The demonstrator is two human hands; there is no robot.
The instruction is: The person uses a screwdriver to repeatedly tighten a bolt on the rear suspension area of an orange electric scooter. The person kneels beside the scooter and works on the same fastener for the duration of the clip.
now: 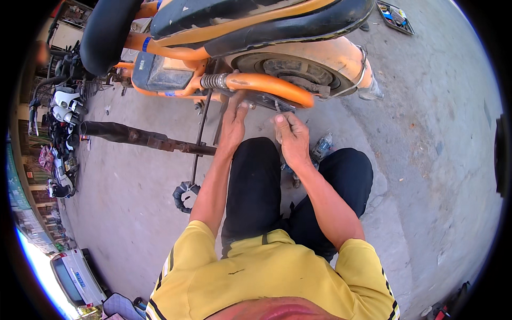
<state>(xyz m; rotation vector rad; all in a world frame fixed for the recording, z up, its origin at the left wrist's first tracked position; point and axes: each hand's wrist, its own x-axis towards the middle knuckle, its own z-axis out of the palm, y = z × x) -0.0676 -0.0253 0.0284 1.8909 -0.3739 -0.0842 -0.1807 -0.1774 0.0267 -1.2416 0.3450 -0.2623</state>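
An orange electric scooter [176,52] with a black seat [250,26] stands in front of my knees. My left hand [233,121] reaches up to its underside, below the shock absorber spring [214,81]. The thumb and fingers close against a dark part there, and the fingertips are partly hidden. Just below the curved orange tube [272,87], my right hand [293,136] is closed in a pinch. A thin, small piece shows above its fingertips, too small to name. The rear wheel [290,69] sits behind the tube.
A long dark pipe [133,134] and a thin rod [199,133] cross on my left, beside a black ring-shaped piece [186,196]. A plastic bottle [323,144] lies by my right knee. Farther off are a tool tray [395,17], parked scooters [65,117] and a white car [78,277].
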